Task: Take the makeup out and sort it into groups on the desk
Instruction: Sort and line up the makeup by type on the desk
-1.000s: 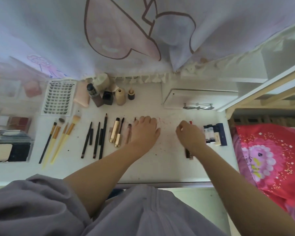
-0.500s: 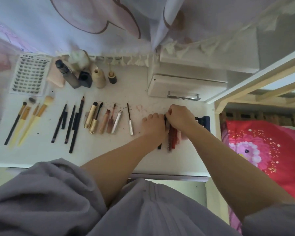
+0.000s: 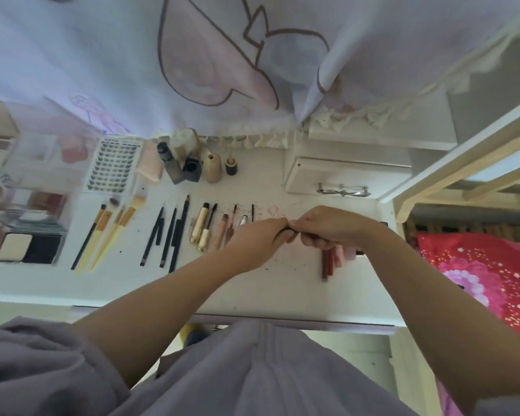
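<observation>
On the white tabletop (image 3: 282, 289), with yellow-handled brushes (image 3: 102, 232), black pencils (image 3: 168, 235) and gold tubes (image 3: 203, 226) already grouped, the left hand (image 3: 257, 241) and right hand (image 3: 327, 226) jointly pinch a slim dark stick (image 3: 288, 232) above unsorted red lip tubes (image 3: 327, 262).

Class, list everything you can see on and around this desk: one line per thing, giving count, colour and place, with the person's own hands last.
brushes: four, yellow handles, desk left
pencils: about five, black, right of the brushes
gold tubes: two, desk centre
lip tubes: a few, red, below the right hand
bottles: several, dark and beige, desk back
lash tray: one, white, back left
drawer box: one, white, back right
curtain: one, pale, above the desk
left hand: pinches a small dark item
right hand: pinches the same item
</observation>
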{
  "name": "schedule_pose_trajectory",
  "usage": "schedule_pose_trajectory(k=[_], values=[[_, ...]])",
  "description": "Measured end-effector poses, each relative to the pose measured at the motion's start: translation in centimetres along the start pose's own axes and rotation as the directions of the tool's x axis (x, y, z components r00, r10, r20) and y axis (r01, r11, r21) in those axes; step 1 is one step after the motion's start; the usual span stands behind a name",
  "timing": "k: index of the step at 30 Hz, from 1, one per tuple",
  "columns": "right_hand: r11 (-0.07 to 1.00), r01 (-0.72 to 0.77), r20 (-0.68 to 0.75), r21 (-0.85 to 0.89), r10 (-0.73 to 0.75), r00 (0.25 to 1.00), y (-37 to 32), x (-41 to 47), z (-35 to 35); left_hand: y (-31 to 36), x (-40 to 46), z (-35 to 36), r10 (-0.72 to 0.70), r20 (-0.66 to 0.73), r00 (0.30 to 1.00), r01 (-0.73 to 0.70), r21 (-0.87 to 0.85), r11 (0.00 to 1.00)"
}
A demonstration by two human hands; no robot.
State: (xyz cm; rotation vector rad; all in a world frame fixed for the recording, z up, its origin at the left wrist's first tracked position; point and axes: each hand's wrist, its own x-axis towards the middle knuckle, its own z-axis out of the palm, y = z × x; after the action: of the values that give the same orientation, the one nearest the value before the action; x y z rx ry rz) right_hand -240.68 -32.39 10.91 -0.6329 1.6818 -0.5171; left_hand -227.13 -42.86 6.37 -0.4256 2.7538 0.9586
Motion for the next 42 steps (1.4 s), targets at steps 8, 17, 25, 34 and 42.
schedule_pose_trajectory(k=[8, 17, 25, 34, 42], values=[[0.974, 0.224, -0.041, -0.019, -0.225, 0.974, -2.9, -0.2, 2.5, -2.5, -2.6, -4.6, 0.097, -0.075, 0.992, -0.087, 0.12, 0.989], [0.998, -0.022, -0.292, -0.064, 0.003, 0.957, -0.1, -1.4, -0.4, -3.8, -2.1, -3.8, -0.13, 0.219, 0.967, 0.199, -0.33, 0.923], [0.977, -0.16, -0.389, 0.144, 0.205, 0.898, 3.2, 1.4, 2.2, -0.9, 2.9, -1.1, -0.446, 0.174, 0.878, 0.442, -0.652, 0.616], [0.966, -0.215, -0.518, -0.142, 0.113, 0.848, 3.7, 5.0, 5.1, -2.9, 4.9, 1.7, -0.432, 0.011, 0.902, 0.417, 0.238, 0.877], [0.924, -0.216, -0.523, -0.315, 0.02, 0.852, 2.0, 8.6, 8.2, -5.4, 3.8, 0.9, -0.372, -0.058, 0.926, 0.364, 0.386, 0.848]])
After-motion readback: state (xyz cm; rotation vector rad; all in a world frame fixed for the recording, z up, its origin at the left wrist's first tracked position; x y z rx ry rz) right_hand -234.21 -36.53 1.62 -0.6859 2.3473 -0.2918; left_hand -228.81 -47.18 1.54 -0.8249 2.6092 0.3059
